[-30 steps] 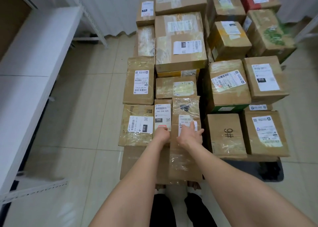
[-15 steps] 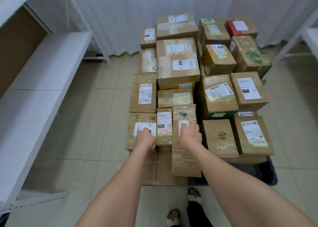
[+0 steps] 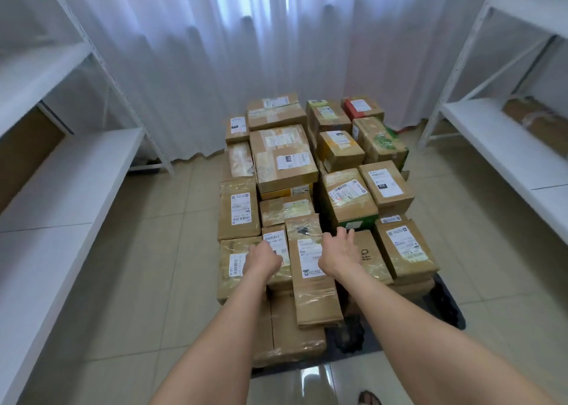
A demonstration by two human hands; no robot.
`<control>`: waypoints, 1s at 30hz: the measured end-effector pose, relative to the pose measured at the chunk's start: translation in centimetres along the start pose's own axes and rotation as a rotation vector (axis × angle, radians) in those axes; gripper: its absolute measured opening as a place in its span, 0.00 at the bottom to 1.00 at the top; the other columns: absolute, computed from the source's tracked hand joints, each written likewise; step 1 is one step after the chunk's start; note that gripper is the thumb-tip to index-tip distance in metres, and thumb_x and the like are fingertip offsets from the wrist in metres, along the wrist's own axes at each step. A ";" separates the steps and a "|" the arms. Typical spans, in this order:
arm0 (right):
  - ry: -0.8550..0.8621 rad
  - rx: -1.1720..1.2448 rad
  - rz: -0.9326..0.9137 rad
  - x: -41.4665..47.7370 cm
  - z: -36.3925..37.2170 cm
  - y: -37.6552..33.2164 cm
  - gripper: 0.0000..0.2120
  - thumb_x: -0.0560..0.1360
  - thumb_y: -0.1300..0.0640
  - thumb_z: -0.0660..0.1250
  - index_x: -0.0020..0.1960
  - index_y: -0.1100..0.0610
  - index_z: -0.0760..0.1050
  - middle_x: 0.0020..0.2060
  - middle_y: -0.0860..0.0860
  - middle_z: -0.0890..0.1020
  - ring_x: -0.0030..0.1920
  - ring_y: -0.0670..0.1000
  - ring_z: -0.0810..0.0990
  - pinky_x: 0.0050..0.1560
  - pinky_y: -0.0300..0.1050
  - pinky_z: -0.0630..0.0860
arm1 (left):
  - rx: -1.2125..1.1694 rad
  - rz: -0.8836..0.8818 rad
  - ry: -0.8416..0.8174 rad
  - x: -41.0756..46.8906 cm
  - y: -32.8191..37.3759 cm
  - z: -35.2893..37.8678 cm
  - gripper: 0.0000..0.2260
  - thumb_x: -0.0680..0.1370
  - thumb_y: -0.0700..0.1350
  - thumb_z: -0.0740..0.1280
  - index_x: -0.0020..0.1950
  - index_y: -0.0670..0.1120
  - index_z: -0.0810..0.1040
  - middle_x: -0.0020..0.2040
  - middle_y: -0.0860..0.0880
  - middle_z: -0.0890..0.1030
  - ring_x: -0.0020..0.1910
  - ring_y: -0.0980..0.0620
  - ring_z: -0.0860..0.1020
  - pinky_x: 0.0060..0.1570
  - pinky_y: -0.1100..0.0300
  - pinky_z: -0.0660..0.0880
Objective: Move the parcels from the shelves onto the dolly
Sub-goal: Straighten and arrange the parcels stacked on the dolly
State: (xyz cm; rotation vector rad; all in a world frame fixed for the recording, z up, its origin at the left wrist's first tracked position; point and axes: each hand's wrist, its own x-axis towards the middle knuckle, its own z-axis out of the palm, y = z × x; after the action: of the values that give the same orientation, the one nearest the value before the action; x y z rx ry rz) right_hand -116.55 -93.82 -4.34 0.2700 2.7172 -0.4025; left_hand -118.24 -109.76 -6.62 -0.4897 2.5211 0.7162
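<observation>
SITE: stack of parcels (image 3: 282, 158) sits on the dolly (image 3: 444, 307), floor ctr, at 12 o'clock from the wearer. The dolly deck is dark and shows only at the stack's 4-5 o'clock corner and under its near edge. Cartons are brown and taped, most w/ white labels, in several layers.

L hand (image 3: 264, 256): over the near row, at the seam btw the front-left parcel (image 3: 232, 269) and the narrow parcel (image 3: 275, 238). Back of hand faces up. Fingers are bent down and hidden behind it, so cannot tell whether they grip or merely rest.

R hand (image 3: 336, 251): at 3 o'clock of the L hand, apart from it. Fingers (image 3: 349, 235) are straight, spread wide, holding nothing. The hand is over the edge where the long parcel (image 3: 313, 277) meets the "#6" parcel (image 3: 367, 255). Contact w/ either cannot be determined.

Long parcel: lies topmost btw the two hands, its near end overhanging the cartons below toward 6 o'clock.

Far end of stack: red parcel (image 3: 359, 108) at the 1 o'clock corner, w/ the green-printed parcel (image 3: 382, 141) just nearer than it.

Surroundings:
- L shelf unit (image 3: 61, 177), white, at 9 o'clock.
- R shelf unit (image 3: 507, 149), white, at 3 o'clock, w/ one brown shelf parcel (image 3: 534, 121) lying on it.
- White curtain (image 3: 246, 51) behind the stack at 12 o'clock.
- Tiled floor (image 3: 153, 251) all round.
- Sandalled foot (image 3: 368, 400) at 6 o'clock, at the bottom edge.
</observation>
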 end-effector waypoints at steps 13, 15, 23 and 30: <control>-0.045 0.003 -0.030 3.3 -4.6 9.2 0.27 0.77 0.61 0.61 0.75 0.55 0.60 0.76 0.58 0.54 0.77 0.62 0.45 0.73 0.55 0.60 | 0.030 0.110 -0.057 0.0 10.7 4.9 0.21 0.77 0.41 0.61 0.70 0.43 0.68 0.66 0.41 0.71 0.56 0.42 0.77 0.46 0.55 0.74; -0.062 -0.009 -0.026 5.1 -5.0 11.7 0.28 0.77 0.63 0.61 0.75 0.55 0.60 0.76 0.58 0.54 0.77 0.62 0.45 0.71 0.54 0.62 | 0.013 0.106 -0.064 0.5 13.3 6.6 0.20 0.77 0.40 0.63 0.70 0.42 0.69 0.68 0.40 0.70 0.57 0.42 0.77 0.50 0.54 0.75; -0.142 -0.018 -0.056 14.1 -6.1 21.9 0.26 0.77 0.62 0.62 0.74 0.54 0.61 0.73 0.56 0.59 0.75 0.60 0.53 0.69 0.53 0.65 | 0.089 0.090 -0.043 4.2 23.4 14.9 0.19 0.76 0.44 0.64 0.68 0.44 0.70 0.64 0.42 0.72 0.58 0.43 0.75 0.58 0.51 0.75; -0.204 0.062 -0.004 21.0 -3.8 25.6 0.33 0.79 0.60 0.64 0.78 0.52 0.51 0.78 0.54 0.48 0.77 0.59 0.50 0.70 0.54 0.65 | 0.082 0.059 -0.031 9.3 26.8 19.9 0.29 0.77 0.40 0.65 0.77 0.46 0.58 0.73 0.43 0.65 0.68 0.43 0.69 0.63 0.51 0.72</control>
State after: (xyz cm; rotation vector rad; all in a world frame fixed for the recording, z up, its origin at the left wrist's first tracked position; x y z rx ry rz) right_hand -130.80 -65.85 -15.41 0.2273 2.5090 -0.4876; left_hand -131.21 -79.05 -15.85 -0.3744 2.5336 0.6336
